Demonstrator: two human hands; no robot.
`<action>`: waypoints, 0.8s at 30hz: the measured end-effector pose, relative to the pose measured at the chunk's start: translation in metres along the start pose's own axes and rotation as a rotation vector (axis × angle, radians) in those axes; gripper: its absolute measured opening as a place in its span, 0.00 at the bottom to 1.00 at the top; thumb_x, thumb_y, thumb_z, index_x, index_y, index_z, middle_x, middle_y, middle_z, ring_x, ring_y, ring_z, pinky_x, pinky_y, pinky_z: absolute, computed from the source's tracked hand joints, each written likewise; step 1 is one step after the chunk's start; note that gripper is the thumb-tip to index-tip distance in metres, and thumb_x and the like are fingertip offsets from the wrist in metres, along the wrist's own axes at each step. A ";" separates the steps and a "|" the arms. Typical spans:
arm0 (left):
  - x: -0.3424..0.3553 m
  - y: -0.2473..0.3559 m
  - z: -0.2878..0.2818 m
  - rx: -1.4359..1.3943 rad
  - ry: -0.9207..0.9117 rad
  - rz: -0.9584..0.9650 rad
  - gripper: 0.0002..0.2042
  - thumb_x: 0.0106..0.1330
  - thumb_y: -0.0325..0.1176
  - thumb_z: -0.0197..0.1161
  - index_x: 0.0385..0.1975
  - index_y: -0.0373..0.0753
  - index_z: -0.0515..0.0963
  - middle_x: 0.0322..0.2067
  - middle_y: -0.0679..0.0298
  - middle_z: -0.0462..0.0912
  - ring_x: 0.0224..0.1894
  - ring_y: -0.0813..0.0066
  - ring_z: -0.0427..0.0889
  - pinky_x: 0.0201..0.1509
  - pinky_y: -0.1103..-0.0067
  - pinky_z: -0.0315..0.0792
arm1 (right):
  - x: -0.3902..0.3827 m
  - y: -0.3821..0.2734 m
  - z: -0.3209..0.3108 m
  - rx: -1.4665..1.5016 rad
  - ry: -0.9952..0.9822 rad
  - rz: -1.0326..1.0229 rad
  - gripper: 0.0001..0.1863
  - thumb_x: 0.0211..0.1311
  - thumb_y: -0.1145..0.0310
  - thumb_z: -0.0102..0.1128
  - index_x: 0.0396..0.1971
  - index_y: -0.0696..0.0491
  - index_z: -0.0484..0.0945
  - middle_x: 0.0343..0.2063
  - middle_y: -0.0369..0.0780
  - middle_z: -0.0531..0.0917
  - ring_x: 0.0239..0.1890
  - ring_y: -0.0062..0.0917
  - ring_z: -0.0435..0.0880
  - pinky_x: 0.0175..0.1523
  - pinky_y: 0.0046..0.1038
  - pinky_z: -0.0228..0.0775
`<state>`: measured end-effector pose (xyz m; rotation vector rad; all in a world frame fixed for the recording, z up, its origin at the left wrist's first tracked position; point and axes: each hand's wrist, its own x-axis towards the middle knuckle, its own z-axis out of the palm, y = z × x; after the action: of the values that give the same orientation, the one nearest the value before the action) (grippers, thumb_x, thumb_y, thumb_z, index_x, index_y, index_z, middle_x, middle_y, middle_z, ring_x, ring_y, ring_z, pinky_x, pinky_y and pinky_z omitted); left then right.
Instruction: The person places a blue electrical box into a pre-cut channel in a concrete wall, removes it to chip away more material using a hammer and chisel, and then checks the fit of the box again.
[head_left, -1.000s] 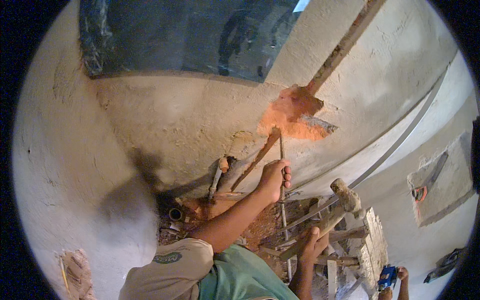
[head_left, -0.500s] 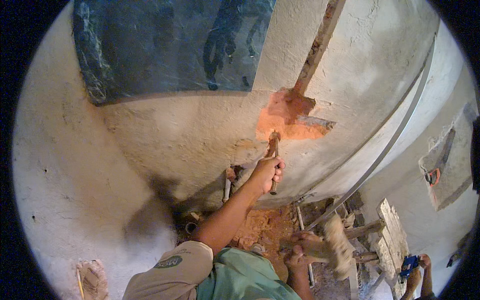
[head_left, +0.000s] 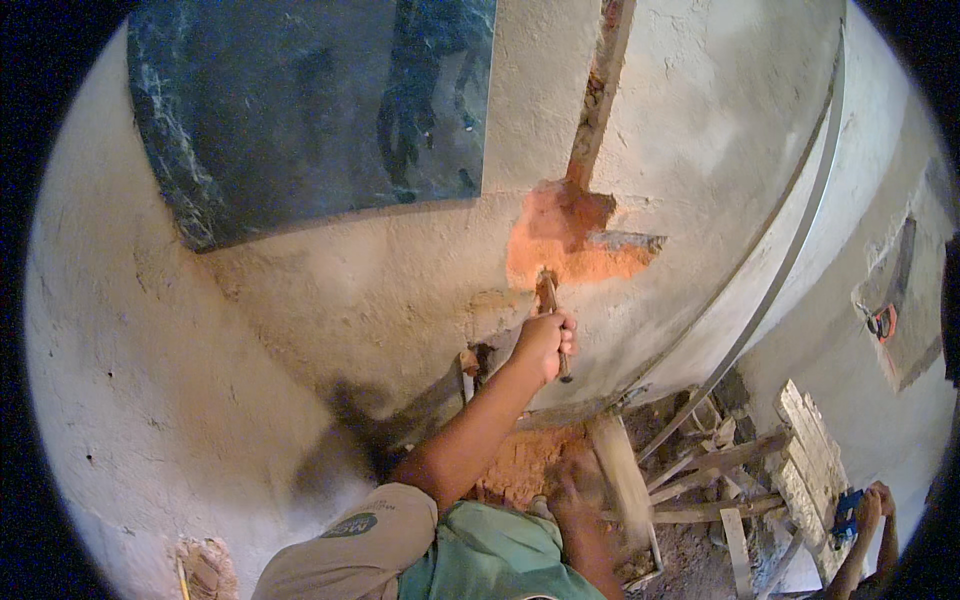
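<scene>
My left hand is closed round a chisel. The chisel's tip rests against the lower edge of a broken-out orange hollow in the plastered wall. Lower down, beside my green shirt, my right hand is smeared by motion. It appears wrapped round the handle of a mallet, whose pale wooden head is blurred. From the hollow a narrow chased groove runs up the wall, and a short grey slot opens on its right side.
A dark marbled panel covers the wall at upper left. A pipe stub stands out below the hollow. On the right are a long metal strip, rough planks and another person's hands holding a blue object.
The mallet head has swung left and is nearer my body. My left hand still holds the chisel at the hollow's lower edge. The view has tilted slightly.
</scene>
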<state>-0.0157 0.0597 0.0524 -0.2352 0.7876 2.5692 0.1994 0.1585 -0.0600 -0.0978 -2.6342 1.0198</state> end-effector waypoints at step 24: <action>-0.024 0.000 0.015 -0.213 0.041 0.131 0.05 0.61 0.33 0.48 0.25 0.42 0.63 0.17 0.69 0.65 0.14 0.83 0.60 0.12 0.85 0.55 | 0.027 -0.053 -0.065 0.505 0.347 -0.106 0.16 0.55 0.60 0.52 0.33 0.59 0.67 0.21 0.37 0.73 0.23 0.21 0.71 0.29 0.22 0.64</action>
<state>0.0047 0.0599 0.0718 -0.3126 0.5589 2.7827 0.1968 0.1653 0.0277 -0.0163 -1.9912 1.4463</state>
